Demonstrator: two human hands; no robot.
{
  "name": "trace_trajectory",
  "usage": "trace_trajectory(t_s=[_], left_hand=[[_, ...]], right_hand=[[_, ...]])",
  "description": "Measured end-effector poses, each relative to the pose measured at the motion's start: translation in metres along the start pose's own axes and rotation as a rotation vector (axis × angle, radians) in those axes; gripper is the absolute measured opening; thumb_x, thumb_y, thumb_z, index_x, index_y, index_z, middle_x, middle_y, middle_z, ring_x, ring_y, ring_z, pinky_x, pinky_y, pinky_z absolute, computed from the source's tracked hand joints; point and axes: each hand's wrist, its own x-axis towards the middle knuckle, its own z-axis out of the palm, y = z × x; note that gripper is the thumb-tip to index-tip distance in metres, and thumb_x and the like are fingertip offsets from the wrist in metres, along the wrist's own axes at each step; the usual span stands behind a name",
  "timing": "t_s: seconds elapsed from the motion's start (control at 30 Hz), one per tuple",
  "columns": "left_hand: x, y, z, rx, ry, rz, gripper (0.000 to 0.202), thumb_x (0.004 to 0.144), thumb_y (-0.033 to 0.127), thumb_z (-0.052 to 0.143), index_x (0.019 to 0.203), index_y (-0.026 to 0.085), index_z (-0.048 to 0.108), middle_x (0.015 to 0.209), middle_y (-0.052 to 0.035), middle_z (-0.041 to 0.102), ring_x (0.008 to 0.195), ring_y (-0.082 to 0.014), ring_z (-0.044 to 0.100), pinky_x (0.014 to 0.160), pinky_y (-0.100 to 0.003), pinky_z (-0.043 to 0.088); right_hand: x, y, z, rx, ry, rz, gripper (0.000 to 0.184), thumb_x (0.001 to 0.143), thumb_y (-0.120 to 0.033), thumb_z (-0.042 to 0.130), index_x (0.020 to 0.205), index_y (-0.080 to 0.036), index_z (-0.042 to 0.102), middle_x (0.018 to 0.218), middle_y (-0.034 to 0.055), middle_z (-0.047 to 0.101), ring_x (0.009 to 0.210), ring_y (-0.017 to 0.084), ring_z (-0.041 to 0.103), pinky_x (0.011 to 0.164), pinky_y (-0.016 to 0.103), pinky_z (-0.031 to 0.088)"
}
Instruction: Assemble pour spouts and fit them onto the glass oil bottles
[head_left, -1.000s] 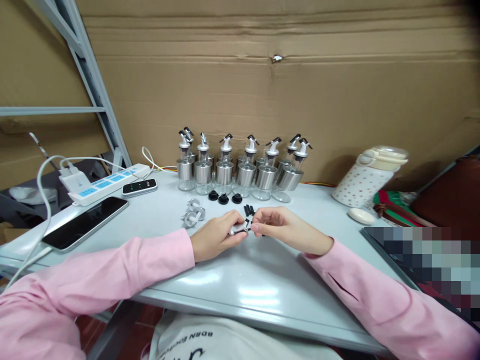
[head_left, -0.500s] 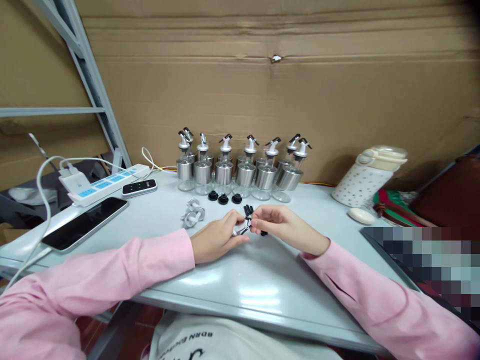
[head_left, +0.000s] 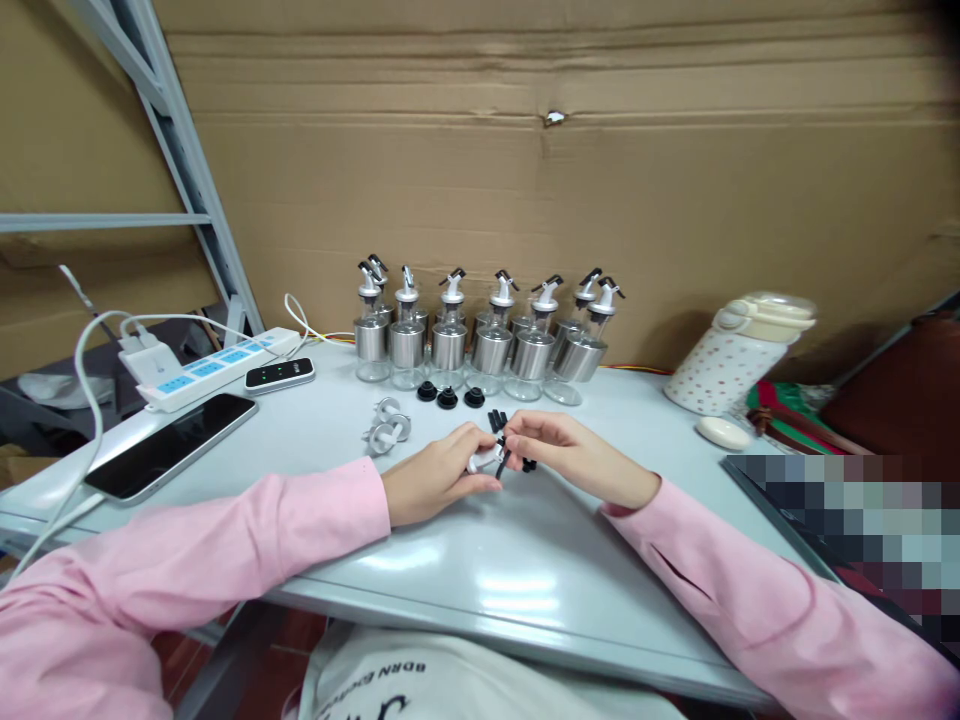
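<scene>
1. Left hand (head_left: 439, 472): fingers clamped on a small whitish plastic pourer head (head_left: 480, 461), which is over the middle of the pale grey bench (head_left: 465, 560), well in from the front edge.
2. Right hand (head_left: 574, 455): thumb and fingertips pinched together on a slim black plastic lever (head_left: 503, 464) at the pourer head's end. Fingertips cover the join, so can't tell if it's seated.
3. Tight on the far side: short black plastic sticks (head_left: 497, 421) just past the fingers, then three round black stoppers (head_left: 448, 398), then clear glass bottles with steel sleeves (head_left: 448, 347) along the back edge.
4. Silvery-white round caps (head_left: 387, 430) are bunched just beyond the left hand.
5. More elbow room nearside: a glossy strip of bench between hands and front edge, which both pink shirt sleeves (head_left: 315, 525) cross.
6. Black smartphone (head_left: 172, 447) near the left front edge; white oval gadget (head_left: 723, 432) well off to the right.
</scene>
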Motion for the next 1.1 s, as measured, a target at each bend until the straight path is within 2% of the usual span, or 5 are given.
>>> trace_trajectory(t_s=[0.2, 0.63, 0.93, 1.1], left_hand=[[-0.0012, 0.0003, -0.0006, 0.034, 0.007, 0.015, 0.026, 0.086, 0.035, 0.047, 0.104, 0.017, 0.042, 0.096, -0.0046, 0.047, 0.078, -0.0144, 0.050, 0.072, -0.027, 0.042], [-0.0003, 0.0001, -0.0020, 0.004, 0.013, 0.051, 0.021, 0.085, 0.034, 0.049, 0.097, 0.016, 0.045, 0.093, -0.0041, 0.050, 0.085, -0.0155, 0.050, 0.080, -0.026, 0.039], [0.0002, 0.0011, -0.0025, 0.042, -0.005, 0.073, 0.022, 0.086, 0.039, 0.045, 0.091, 0.017, 0.045, 0.086, -0.0019, 0.045, 0.073, -0.0136, 0.045, 0.070, -0.025, 0.038], [-0.0012, 0.0039, -0.0029, 0.063, -0.027, 0.056, 0.023, 0.088, 0.039, 0.040, 0.093, 0.017, 0.044, 0.088, -0.0026, 0.045, 0.075, -0.0141, 0.045, 0.072, -0.026, 0.038]], right_hand=[[0.0009, 0.0008, -0.0019, -0.010, -0.016, 0.012, 0.036, 0.074, -0.052, 0.053, 0.074, -0.016, 0.052, 0.066, 0.0011, 0.056, 0.064, 0.013, 0.050, 0.068, 0.029, 0.040], [-0.0003, 0.0027, -0.0008, -0.130, -0.042, 0.064, 0.035, 0.074, -0.050, 0.054, 0.072, -0.016, 0.052, 0.064, 0.0005, 0.054, 0.061, 0.013, 0.048, 0.064, 0.028, 0.037], [-0.0015, 0.0003, 0.0025, -0.272, -0.077, -0.011, 0.032, 0.084, -0.040, 0.042, 0.067, -0.016, 0.054, 0.067, 0.0024, 0.058, 0.064, 0.013, 0.050, 0.065, 0.026, 0.040], [-0.0012, 0.0009, 0.0026, -0.348, -0.044, -0.057, 0.031, 0.084, -0.038, 0.041, 0.066, -0.016, 0.054, 0.063, 0.0012, 0.057, 0.059, 0.012, 0.046, 0.059, 0.025, 0.037]])
